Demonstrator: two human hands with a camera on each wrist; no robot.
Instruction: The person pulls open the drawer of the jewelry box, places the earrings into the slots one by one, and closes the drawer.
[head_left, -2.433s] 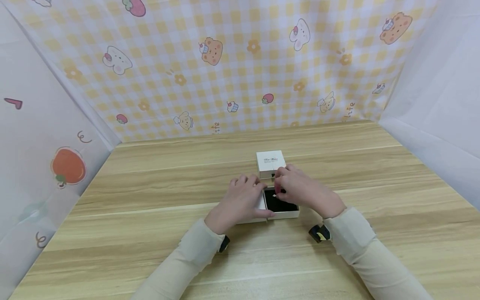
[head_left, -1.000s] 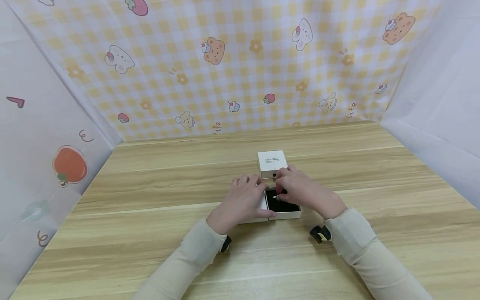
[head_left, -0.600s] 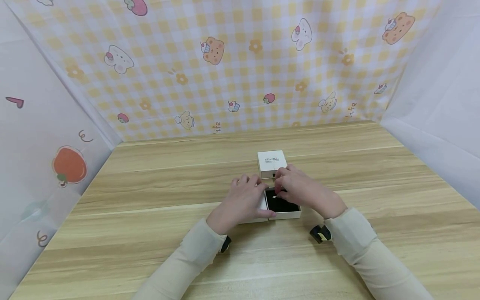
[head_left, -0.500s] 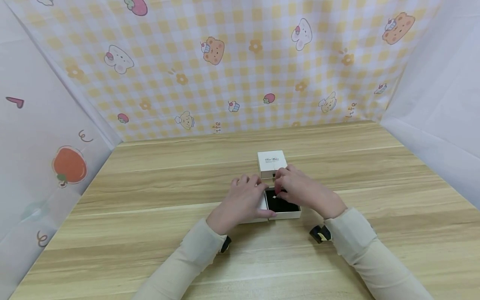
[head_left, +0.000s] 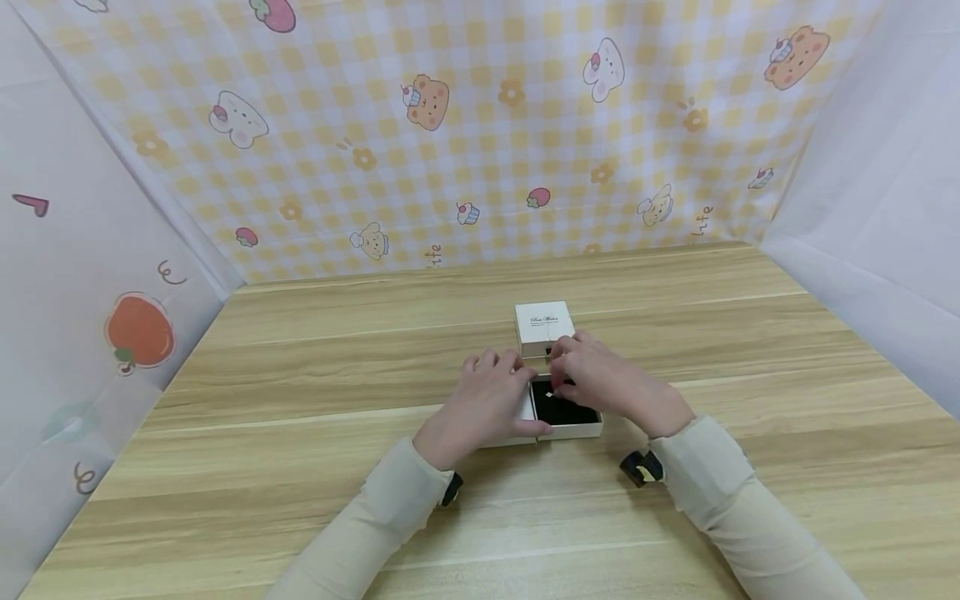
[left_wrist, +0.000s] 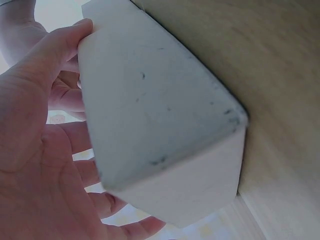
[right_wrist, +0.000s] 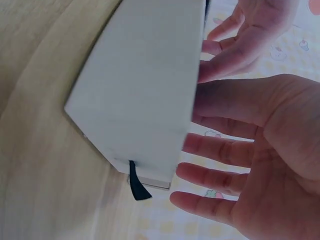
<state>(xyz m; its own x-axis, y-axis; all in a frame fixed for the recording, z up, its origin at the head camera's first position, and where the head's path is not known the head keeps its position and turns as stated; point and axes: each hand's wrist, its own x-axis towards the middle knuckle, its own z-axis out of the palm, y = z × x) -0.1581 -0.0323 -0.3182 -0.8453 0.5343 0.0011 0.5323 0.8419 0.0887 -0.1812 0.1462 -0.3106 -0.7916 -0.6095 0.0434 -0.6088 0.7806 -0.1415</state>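
Note:
A white drawer-style gift box lies in the middle of the table, its tray pulled out to the right and lined with a black pad. My left hand grips the white outer sleeve from above, thumb on the near side and fingers on the far side. Over the tray, my right hand pinches at a tiny shiny piece of jewellery on the pad. Its exact kind is too small to tell. The right wrist view shows a black ribbon tab on the tray's end; the box wall hides my right fingertips there.
Just behind the open box stands a second white gift box with printed lettering, close to my right knuckles. Wood-grain table surrounds both boxes. A checked cloth hangs at the back, with white cloth on both sides.
The head view has shifted slightly since the oldest frame. My right fingertips make only tiny movements at the shiny piece; the left hand and both boxes stay in place.

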